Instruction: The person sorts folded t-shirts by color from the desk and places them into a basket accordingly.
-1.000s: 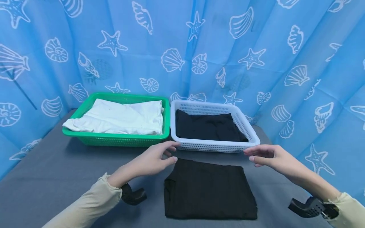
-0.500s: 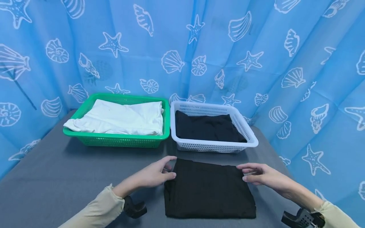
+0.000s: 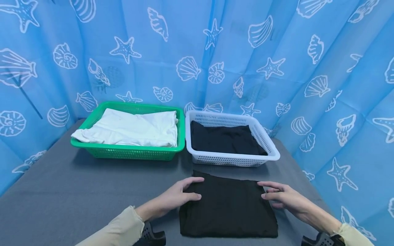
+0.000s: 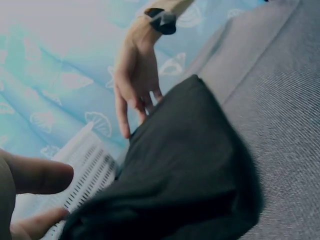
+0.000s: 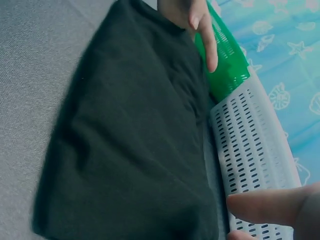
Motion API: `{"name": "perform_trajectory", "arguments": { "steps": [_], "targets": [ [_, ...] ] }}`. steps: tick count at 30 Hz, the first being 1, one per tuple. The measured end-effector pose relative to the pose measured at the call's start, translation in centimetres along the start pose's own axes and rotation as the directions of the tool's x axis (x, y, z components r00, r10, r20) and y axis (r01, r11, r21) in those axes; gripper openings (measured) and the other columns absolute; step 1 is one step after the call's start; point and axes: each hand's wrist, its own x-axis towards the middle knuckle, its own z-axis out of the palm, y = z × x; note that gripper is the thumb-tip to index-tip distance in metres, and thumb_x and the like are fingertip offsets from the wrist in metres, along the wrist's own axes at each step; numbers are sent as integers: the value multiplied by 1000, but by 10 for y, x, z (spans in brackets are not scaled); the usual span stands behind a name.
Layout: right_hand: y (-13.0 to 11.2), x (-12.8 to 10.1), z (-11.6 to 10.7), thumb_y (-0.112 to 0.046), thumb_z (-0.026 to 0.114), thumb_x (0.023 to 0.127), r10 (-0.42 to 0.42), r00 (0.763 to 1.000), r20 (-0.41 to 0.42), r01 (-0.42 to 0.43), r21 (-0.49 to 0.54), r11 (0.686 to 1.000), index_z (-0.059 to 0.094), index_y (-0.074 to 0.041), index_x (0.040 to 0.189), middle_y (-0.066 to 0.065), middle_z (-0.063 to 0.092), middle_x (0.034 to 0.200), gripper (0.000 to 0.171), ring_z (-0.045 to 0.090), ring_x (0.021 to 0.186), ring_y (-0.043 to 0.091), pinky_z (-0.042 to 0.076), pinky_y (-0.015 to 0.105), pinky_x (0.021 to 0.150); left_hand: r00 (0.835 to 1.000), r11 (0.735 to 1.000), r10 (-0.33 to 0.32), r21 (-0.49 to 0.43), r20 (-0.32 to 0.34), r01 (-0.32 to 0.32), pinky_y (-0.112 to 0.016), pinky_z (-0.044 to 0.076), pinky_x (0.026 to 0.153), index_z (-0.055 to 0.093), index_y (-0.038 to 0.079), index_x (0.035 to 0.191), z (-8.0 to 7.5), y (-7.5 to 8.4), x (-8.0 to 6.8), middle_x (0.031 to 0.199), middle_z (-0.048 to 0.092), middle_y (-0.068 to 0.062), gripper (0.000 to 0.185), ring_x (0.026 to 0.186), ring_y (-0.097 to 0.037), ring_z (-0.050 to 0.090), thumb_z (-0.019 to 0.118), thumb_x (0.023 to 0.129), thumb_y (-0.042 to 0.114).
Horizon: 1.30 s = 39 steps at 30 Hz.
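Observation:
A folded black garment (image 3: 231,208) lies flat on the grey table, in front of the baskets. My left hand (image 3: 173,198) reaches over its left edge, thumb and forefinger spread apart with no cloth between them. At the opposite side, my right hand (image 3: 287,198) has its fingertips right at the far right corner, fingers loosely bent and thumb apart. The left wrist view shows the garment (image 4: 175,165) as a thick folded slab, with the right hand (image 4: 137,75) beyond it. In the right wrist view, the left hand (image 5: 192,20) overlaps the garment's far end.
Behind the garment stands a white perforated basket (image 3: 229,159) with folded black cloth (image 3: 226,138) inside. A green basket (image 3: 132,153) holding folded white cloth (image 3: 132,128) is beside it on the left. A blue curtain with seashells (image 3: 191,41) hangs behind the table (image 3: 101,191).
Both hands have come down and nearer from the front of the white basket to the garment's sides. The left hand has shifted right over its edge; the right hand has moved inward.

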Motion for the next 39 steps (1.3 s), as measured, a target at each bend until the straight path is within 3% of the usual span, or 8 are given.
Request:
{"name": "perform_trajectory", "arguments": {
  "steps": [6, 9, 12, 16, 21, 26, 32, 39],
  "targets": [
    [6, -1, 2, -20, 66, 95, -24, 998, 51, 22, 36, 999, 43, -3, 148, 35, 26, 148, 60, 37, 131, 45, 42, 58, 94, 994, 997, 79, -3, 75, -78, -48, 41, 97, 64, 24, 132, 5, -1, 0, 134, 54, -1, 40, 114, -20, 52, 70, 92, 21],
    [7, 0, -2, -19, 64, 96, -29, 994, 105, 22, 70, 997, 44, -3, 147, 31, 34, 145, 57, 46, 123, 39, 43, 57, 93, 992, 995, 100, 18, 77, -101, -46, 43, 96, 67, 22, 128, 8, -2, -3, 132, 56, -1, 36, 114, -19, 54, 70, 92, 17],
    [8, 1, -7, -17, 62, 98, -35, 984, 174, 15, 114, 993, 46, -2, 145, 15, 55, 115, 52, 55, 106, 28, 45, 52, 90, 994, 991, 109, 74, 31, -111, -49, 41, 99, 69, 21, 124, 12, -1, -6, 131, 58, -1, 34, 117, -20, 52, 70, 91, 14],
    [9, 2, -12, -15, 57, 100, -64, 958, 280, 11, 188, 982, 47, -5, 145, 1, 50, 92, 48, 54, 100, 25, 47, 46, 88, 992, 984, 106, 148, -63, -96, -56, 36, 101, 68, 19, 125, 17, 4, -11, 132, 57, -4, 37, 123, -26, 48, 71, 88, 12],
    [12, 5, -13, -15, 50, 103, -101, 924, 368, -19, 307, 951, 46, -11, 148, 9, 55, 130, 46, 54, 114, 29, 44, 48, 94, 990, 995, 40, 99, -138, -26, -59, 34, 101, 66, 19, 128, 23, 7, -16, 138, 53, -8, 43, 129, -32, 44, 72, 86, 13],
    [16, 6, -8, -11, 45, 105, -157, 899, 410, -10, 376, 927, 43, -14, 151, 6, 43, 147, 46, 49, 125, 27, 37, 48, 101, 997, 996, -34, -85, -64, 29, -52, 41, 96, 66, 19, 128, 26, -1, -14, 131, 56, -6, 44, 114, -25, 53, 75, 85, 11],
    [15, 9, 7, -3, 45, 102, -205, 868, 452, -8, 426, 905, 42, -14, 151, 7, 41, 150, 51, 46, 129, 27, 36, 47, 105, 997, 988, 58, -141, -56, -66, -39, 51, 85, 65, 16, 130, 25, -10, -11, 116, 65, -4, 52, 99, -20, 63, 77, 81, 2],
    [13, 26, 24, -1, 61, 95, -204, 924, 324, 89, 338, 937, 49, -11, 146, 13, 54, 138, 54, 56, 118, 30, 47, 42, 95, 969, 987, 148, -33, -199, -157, -47, 45, 93, 73, 17, 115, 10, -9, -2, 120, 64, -2, 36, 110, -22, 58, 76, 82, 3]
  ]
}}
